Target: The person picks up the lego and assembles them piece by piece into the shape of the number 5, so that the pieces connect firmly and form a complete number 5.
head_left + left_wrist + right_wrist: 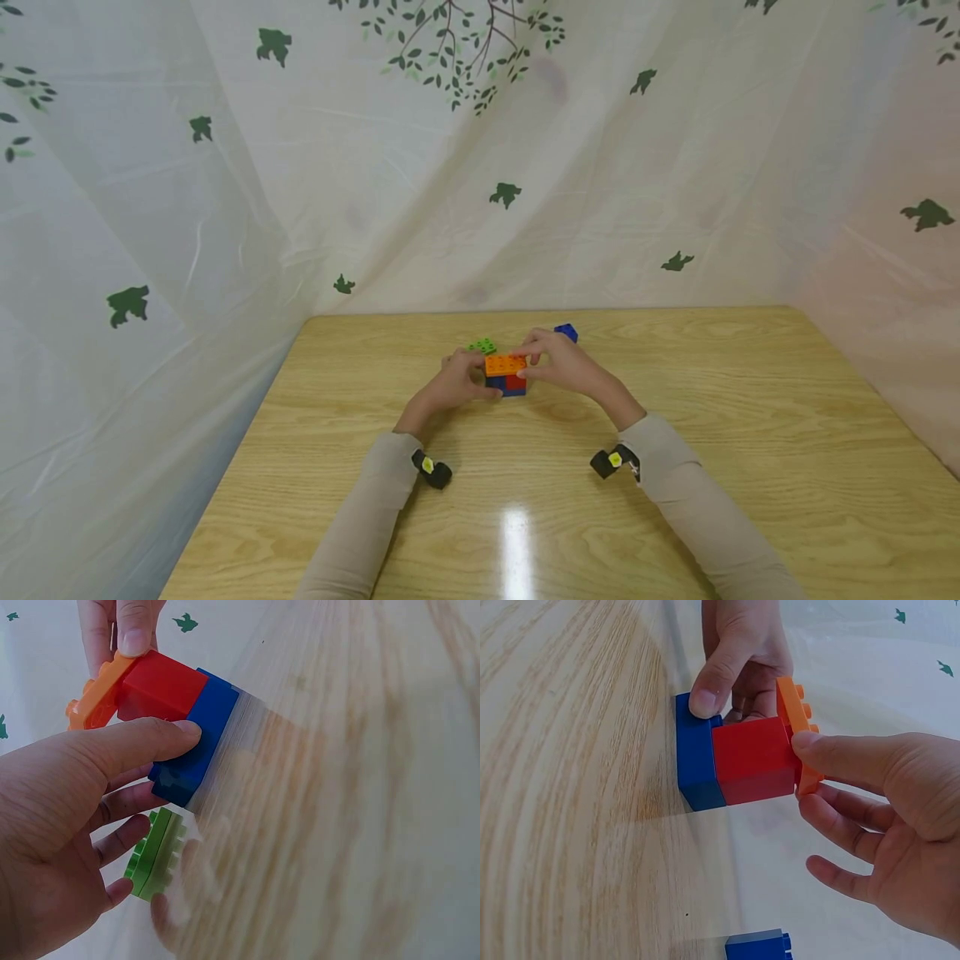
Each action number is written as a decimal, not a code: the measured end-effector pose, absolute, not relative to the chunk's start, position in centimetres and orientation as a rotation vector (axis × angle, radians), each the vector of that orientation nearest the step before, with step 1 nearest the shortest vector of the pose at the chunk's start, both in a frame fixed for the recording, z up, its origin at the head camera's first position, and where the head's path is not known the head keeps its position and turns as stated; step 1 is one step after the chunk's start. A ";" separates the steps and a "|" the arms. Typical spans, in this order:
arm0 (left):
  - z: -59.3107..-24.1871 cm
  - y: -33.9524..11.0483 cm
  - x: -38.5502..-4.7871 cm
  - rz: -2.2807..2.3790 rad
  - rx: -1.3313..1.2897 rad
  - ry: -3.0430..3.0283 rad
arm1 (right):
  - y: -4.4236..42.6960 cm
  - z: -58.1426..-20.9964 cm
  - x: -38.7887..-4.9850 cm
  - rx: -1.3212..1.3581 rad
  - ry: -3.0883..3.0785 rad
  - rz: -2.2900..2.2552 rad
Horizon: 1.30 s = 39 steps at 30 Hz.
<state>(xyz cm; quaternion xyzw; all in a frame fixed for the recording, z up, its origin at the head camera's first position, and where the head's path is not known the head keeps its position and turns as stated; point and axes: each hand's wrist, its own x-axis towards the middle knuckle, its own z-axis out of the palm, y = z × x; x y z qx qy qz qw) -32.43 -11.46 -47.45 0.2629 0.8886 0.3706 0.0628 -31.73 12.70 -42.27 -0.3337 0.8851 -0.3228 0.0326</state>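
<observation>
A blue toy brick (697,761) stands on the table, with a taller red brick (754,761) on one end of it. Across the top of the red one lies a thin orange brick (506,365), its studs up; whether it is fully seated I cannot tell. My left hand (453,383) holds the blue brick at the left end, thumb on its near side in the left wrist view and the other fingers partly hidden behind. From the right, my right hand (566,364) pinches the orange brick between thumb and fingers, over the red brick.
Behind the left hand lies a light green brick (482,345), studded and low. A loose blue brick (567,332) sits just beyond the right hand. The wooden table (517,483) ends at a pale curtain (420,208) printed with leaves.
</observation>
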 end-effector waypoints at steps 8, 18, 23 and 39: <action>-47.5 -11.5 -32.4 1.137 0.778 2.677 | 12.7 -42.4 -31.8 -1.026 2.712 -1.002; -47.5 -11.5 -32.4 1.129 0.788 2.673 | 12.7 -42.5 -31.9 -1.028 2.717 -1.006; -47.6 -11.4 -32.5 1.116 0.800 2.686 | 12.6 -42.4 -31.7 -1.021 2.711 -1.030; -47.6 -11.5 -32.6 1.130 0.817 2.683 | 12.5 -42.3 -31.6 -1.034 2.727 -1.015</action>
